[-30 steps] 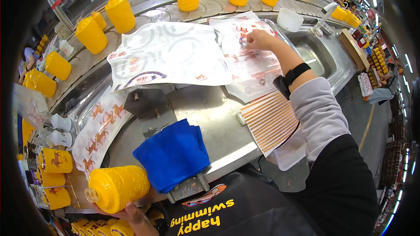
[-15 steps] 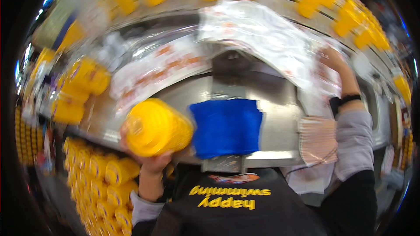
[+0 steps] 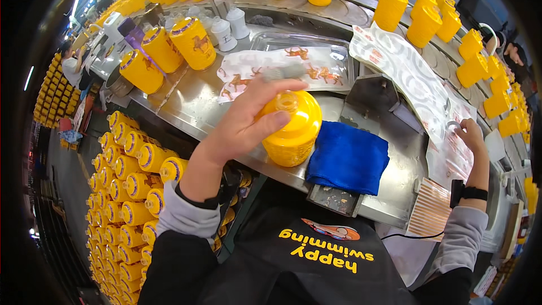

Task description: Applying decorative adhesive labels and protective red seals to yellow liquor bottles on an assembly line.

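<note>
The yellow bottle (image 3: 296, 138) sits neck-up within the left grip (image 3: 244, 123).

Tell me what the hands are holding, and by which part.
Left hand: yellow bottle, by its shoulder, near the neck. Right hand: over the sheets; cannot tell if gripping.

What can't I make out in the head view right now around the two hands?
- Head view: the left side of the yellow bottle, covered by the left hand; its underside, hidden by its own body.
- Head view: part of the lower edge of the horse-printed sheet, behind the left hand.
- Head view: the grey shape over that sheet, too blurred to identify.
- Head view: anything pinched by the right hand; its fingertips are too small to tell.
</note>
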`<state>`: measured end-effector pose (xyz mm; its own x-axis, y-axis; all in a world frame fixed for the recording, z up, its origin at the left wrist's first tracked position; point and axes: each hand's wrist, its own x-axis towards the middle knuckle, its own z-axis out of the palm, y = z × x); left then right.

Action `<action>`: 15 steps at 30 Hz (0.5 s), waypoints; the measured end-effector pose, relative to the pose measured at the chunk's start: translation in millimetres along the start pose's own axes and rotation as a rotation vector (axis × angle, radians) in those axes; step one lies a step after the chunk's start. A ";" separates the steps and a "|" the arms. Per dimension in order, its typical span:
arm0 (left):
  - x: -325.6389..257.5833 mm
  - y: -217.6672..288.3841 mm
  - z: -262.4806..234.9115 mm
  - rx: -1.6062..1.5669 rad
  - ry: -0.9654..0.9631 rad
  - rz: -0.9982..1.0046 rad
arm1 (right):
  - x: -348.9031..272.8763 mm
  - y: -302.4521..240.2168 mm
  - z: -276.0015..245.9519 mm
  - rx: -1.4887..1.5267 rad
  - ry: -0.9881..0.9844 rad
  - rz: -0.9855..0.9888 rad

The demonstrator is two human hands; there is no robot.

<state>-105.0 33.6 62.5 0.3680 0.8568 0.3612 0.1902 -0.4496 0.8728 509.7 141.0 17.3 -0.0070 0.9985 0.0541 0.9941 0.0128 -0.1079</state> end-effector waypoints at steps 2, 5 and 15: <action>8.2 6.1 -2.2 0.078 -0.118 0.016 | -5.3 -24.9 -18.2 0.029 0.032 -0.063; 14.9 13.5 0.1 0.226 -0.003 0.072 | -18.4 -70.6 -45.8 0.071 0.093 -0.150; 17.1 17.0 13.6 0.601 0.177 0.058 | -56.4 -223.0 -85.8 0.359 0.211 -0.498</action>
<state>-83.1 37.2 79.1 0.2460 0.8327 0.4960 0.6717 -0.5154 0.5322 297.7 77.4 123.5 -0.4000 0.8371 0.3732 0.7790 0.5251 -0.3427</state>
